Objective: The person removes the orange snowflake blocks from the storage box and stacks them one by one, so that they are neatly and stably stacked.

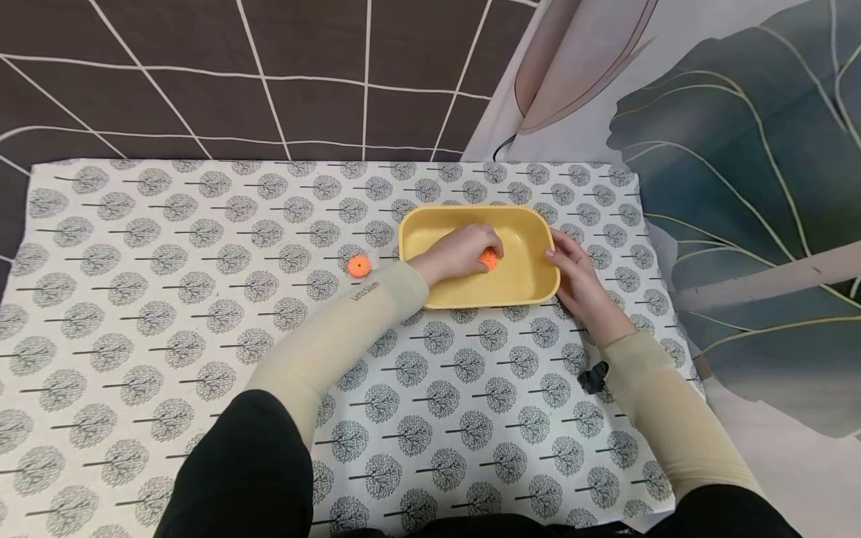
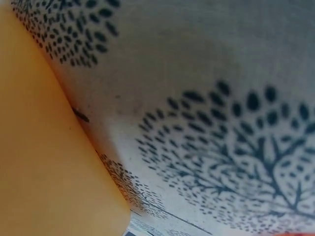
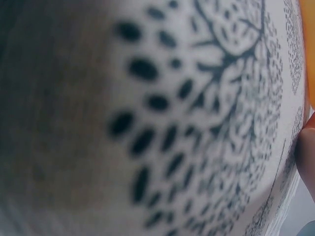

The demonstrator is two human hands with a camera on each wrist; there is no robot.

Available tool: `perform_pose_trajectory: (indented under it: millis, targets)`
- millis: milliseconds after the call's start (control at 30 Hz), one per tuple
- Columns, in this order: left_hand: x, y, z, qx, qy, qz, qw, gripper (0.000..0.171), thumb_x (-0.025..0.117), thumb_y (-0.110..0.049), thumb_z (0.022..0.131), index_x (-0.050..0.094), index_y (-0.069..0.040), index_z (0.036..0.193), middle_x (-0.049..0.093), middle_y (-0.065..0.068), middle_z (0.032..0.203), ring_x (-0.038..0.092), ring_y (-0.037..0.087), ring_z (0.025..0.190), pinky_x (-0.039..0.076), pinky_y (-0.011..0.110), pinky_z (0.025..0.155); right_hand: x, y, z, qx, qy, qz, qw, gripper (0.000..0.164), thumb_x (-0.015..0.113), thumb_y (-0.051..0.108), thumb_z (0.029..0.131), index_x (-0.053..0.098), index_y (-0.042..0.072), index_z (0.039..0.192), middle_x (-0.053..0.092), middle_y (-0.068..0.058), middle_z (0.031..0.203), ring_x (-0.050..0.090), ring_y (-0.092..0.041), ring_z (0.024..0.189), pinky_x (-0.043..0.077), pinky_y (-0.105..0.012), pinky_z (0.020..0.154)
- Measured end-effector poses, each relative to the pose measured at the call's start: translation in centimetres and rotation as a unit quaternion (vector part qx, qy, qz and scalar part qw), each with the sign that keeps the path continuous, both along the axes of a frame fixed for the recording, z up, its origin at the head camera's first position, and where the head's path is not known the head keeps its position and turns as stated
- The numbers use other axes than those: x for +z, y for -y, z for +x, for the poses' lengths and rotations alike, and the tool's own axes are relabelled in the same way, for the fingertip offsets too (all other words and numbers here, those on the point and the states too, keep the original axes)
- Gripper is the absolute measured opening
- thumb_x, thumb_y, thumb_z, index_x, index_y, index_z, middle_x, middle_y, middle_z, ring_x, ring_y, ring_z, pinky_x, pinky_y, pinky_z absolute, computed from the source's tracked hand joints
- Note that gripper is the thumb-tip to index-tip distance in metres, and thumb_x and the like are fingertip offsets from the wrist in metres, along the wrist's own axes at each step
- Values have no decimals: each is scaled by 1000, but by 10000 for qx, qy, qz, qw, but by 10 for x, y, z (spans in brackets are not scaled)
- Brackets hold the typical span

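My left hand (image 1: pixel 464 250) reaches down inside a yellow plastic basin (image 1: pixel 477 300). Its curled fingers hold a small orange round piece (image 1: pixel 489 259) near the basin's floor, and the hand hides part of that piece. At the basin's right end, my right hand (image 1: pixel 578 280) grips the wall, thumb at the rim and fingers along the outside. A second orange disc (image 1: pixel 359 266), with a dark spot at its middle, lies on the cloth left of the basin. In the left wrist view the basin's yellow side (image 2: pixel 44 147) fills the left edge.
A white cloth (image 1: pixel 222 314) printed with grey trees covers the table. Close to my right wrist is a small black object (image 1: pixel 593 378). Dark tiled fabric (image 1: pixel 309 112) hangs behind the table, and a leaf-patterned curtain (image 1: pixel 726 187) hangs on the right.
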State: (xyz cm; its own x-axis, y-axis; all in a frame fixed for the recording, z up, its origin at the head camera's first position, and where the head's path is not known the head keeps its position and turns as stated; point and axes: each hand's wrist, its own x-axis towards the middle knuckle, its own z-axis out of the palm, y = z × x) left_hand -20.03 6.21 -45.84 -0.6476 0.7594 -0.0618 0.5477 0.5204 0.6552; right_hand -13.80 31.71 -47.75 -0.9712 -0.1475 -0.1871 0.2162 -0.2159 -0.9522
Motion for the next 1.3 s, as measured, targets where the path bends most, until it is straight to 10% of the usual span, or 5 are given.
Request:
perform_pose_trajectory:
  millis: [800, 1300]
  targets:
    - [8, 10, -1, 338, -53, 550, 9979, 7, 77, -2, 93, 78, -8, 98, 74, 3, 101, 62, 13, 92, 53, 20, 87, 0, 1, -2, 50, -38, 35, 10000, 39, 50, 0, 109, 59, 18, 143, 61, 4, 141, 65, -11, 119, 59, -20, 102]
    - [40, 53, -2, 1123, 709, 934, 9867, 13, 83, -11, 93, 81, -5, 105, 81, 9, 108, 74, 18, 97, 61, 22, 90, 1, -1, 1, 17, 52, 8, 10000, 38, 50, 2, 109, 58, 19, 142, 63, 6, 139, 65, -10, 120, 58, -19, 103]
